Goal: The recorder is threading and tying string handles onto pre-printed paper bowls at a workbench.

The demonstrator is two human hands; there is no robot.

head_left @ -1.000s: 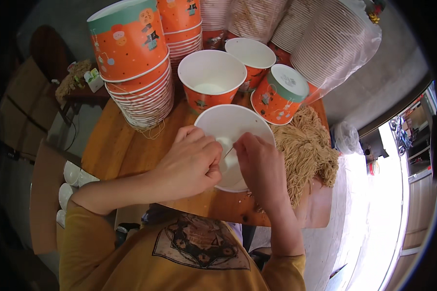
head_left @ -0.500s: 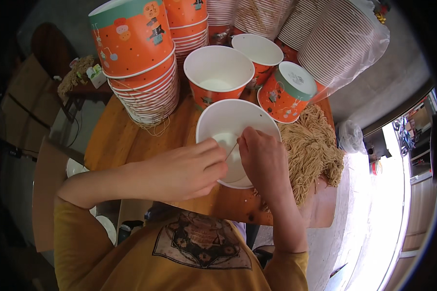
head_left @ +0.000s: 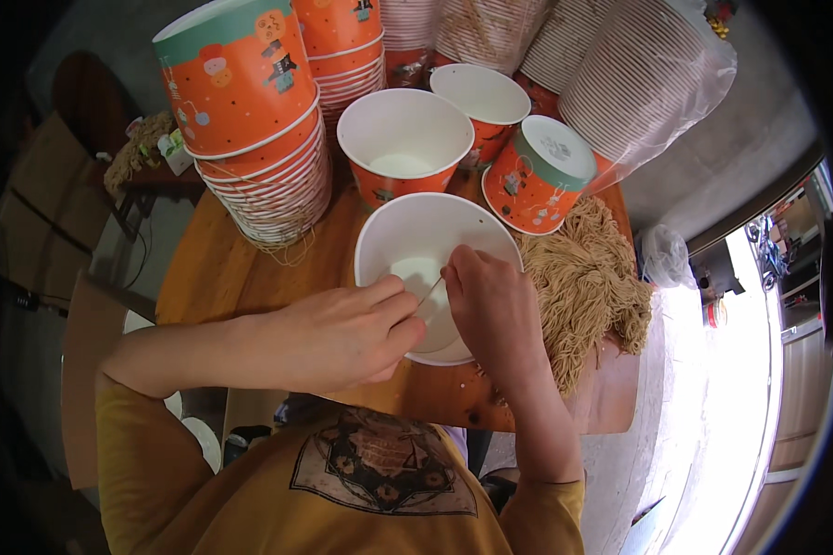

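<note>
A paper bucket (head_left: 393, 242) with a white inside stands at the table's near edge, its mouth facing up toward me. A small dark hole shows high in its far right wall. Over its mouth, a short length of thin tan cord (head_left: 431, 290) runs between my two hands. My left hand (head_left: 347, 335) pinches one end at the bucket's left side. My right hand (head_left: 492, 303) has its fingers closed on the other end, over the right rim. Both fingertips are partly hidden, and I cannot see whether the cord passes through the bucket wall.
Two more upright buckets (head_left: 405, 139) (head_left: 481, 92) stand behind, beside an upside-down orange and green one (head_left: 539, 176). A bundle of tan cords (head_left: 588, 291) lies right on the wooden table (head_left: 217, 268). Tall bucket stacks (head_left: 241, 83) rise left; plastic-wrapped stacks (head_left: 643, 79) fill the back right.
The whole view has shifted slightly to the left. Both hands stay over the bucket with the cord between them, its angle barely different.
</note>
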